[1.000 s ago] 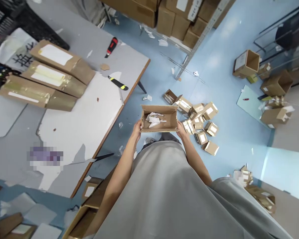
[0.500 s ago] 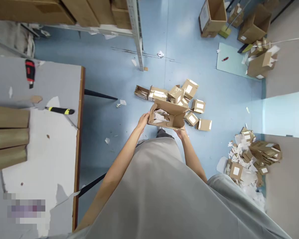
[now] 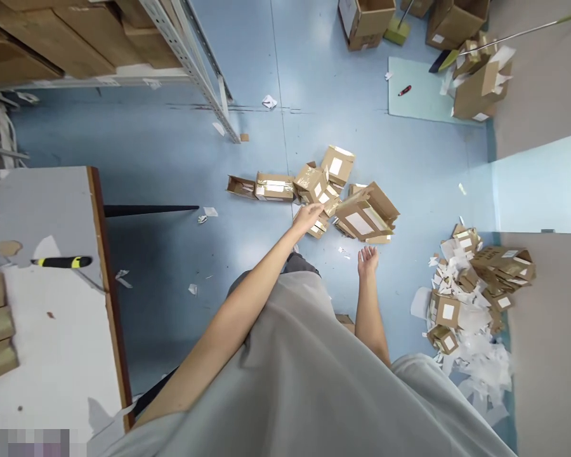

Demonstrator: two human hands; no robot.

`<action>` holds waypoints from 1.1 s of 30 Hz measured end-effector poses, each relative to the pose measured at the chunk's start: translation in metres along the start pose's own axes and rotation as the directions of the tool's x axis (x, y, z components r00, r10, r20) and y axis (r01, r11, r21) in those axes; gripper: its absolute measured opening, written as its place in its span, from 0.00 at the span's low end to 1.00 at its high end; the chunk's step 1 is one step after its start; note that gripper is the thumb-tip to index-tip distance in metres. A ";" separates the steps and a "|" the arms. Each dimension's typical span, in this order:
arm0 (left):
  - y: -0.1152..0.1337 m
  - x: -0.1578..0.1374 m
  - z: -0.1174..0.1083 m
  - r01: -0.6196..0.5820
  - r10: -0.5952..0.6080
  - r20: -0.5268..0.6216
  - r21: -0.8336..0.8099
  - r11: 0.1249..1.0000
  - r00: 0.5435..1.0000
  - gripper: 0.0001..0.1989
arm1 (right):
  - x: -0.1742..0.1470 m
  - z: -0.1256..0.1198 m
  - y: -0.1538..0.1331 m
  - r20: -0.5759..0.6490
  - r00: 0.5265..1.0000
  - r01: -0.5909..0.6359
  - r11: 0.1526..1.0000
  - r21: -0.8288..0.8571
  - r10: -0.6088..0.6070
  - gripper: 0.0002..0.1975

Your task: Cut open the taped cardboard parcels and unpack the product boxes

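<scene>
An open brown cardboard box (image 3: 361,219) with a white label is tilted over the floor, ahead of both hands and touching neither. My left hand (image 3: 308,217) reaches forward, its fingers stretched out and holding nothing, a little left of that box. Below the box is my right hand (image 3: 368,259), with loosely bent fingers apart and nothing in them. Beyond the left hand, several labelled cartons (image 3: 275,186) lie in a cluster on the blue floor, some partly hidden by the tilted box. Small white paper scraps (image 3: 343,252) show between my hands.
To the left stands a table (image 3: 98,254) with a yellow-and-black cutter (image 3: 61,261). A metal shelf (image 3: 195,63) holds cartons at upper left. A heap of torn paper and boxes (image 3: 466,317) lies by the right wall. Open boxes (image 3: 371,25) stand at the top.
The cardboard box has left both hands and is now farther right, turned with its label showing. My left hand has moved right and my hands are apart from it. The view has shifted.
</scene>
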State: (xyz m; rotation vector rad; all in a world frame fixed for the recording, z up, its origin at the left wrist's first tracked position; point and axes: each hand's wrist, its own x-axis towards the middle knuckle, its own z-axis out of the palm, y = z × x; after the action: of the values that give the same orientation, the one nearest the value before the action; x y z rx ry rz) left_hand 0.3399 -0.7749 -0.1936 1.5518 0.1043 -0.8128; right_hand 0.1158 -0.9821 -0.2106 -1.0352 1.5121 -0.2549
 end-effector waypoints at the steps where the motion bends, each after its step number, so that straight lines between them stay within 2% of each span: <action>1: -0.003 -0.004 -0.006 0.018 -0.018 -0.005 -0.010 1.000 1.000 0.19 | 0.000 0.003 0.004 0.006 1.000 -0.015 1.000 -0.008 0.015 0.20; 4: -0.015 -0.023 -0.038 0.082 -0.084 -0.044 -0.046 0.996 0.995 0.18 | -0.005 0.030 0.019 0.076 0.996 -0.052 0.998 -0.044 0.055 0.16; 7: -0.031 -0.052 -0.084 0.141 -0.156 -0.148 -0.106 0.984 0.977 0.19 | -0.020 0.078 0.032 0.208 0.975 -0.064 0.992 -0.104 0.084 0.13; 9: -0.042 -0.076 -0.119 0.167 -0.205 -0.238 -0.172 0.971 0.949 0.20 | -0.034 0.114 0.037 0.317 0.944 -0.049 0.986 -0.158 0.098 0.12; 12: -0.061 -0.118 -0.170 0.168 -0.278 -0.372 -0.302 0.938 0.886 0.22 | -0.061 0.171 0.040 0.478 0.871 0.006 0.970 -0.243 0.114 0.11; 16: -0.088 -0.184 -0.232 0.073 -0.355 -0.520 -0.486 0.871 0.777 0.22 | -0.113 0.246 0.046 0.656 0.742 0.124 0.933 -0.337 0.138 0.11; 22: -0.128 -0.282 -0.307 -0.218 -0.407 -0.680 -0.638 0.739 0.610 0.24 | -0.225 0.343 0.084 0.832 0.507 0.325 0.844 -0.426 0.225 0.14; 25: -0.146 -0.329 -0.340 -0.345 -0.417 -0.731 -0.645 0.682 0.541 0.25 | -0.288 0.373 0.118 0.886 0.397 0.425 0.808 -0.409 0.240 0.18; 30: -0.175 -0.401 -0.395 -0.525 -0.416 -0.803 -0.595 0.609 0.427 0.29 | -0.385 0.403 0.189 0.945 0.181 0.569 0.755 -0.326 0.272 0.25; 33: -0.189 -0.435 -0.424 -0.601 -0.442 -0.831 -0.553 0.577 0.339 0.30 | -0.437 0.417 0.230 0.949 0.109 0.655 0.697 -0.292 0.294 0.29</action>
State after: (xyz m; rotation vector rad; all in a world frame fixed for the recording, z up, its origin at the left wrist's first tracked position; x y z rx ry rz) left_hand 0.1000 -0.1874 -0.1453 0.8276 1.1390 0.4500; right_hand 0.3268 -0.3722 -0.1726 -1.5326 0.0213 0.8535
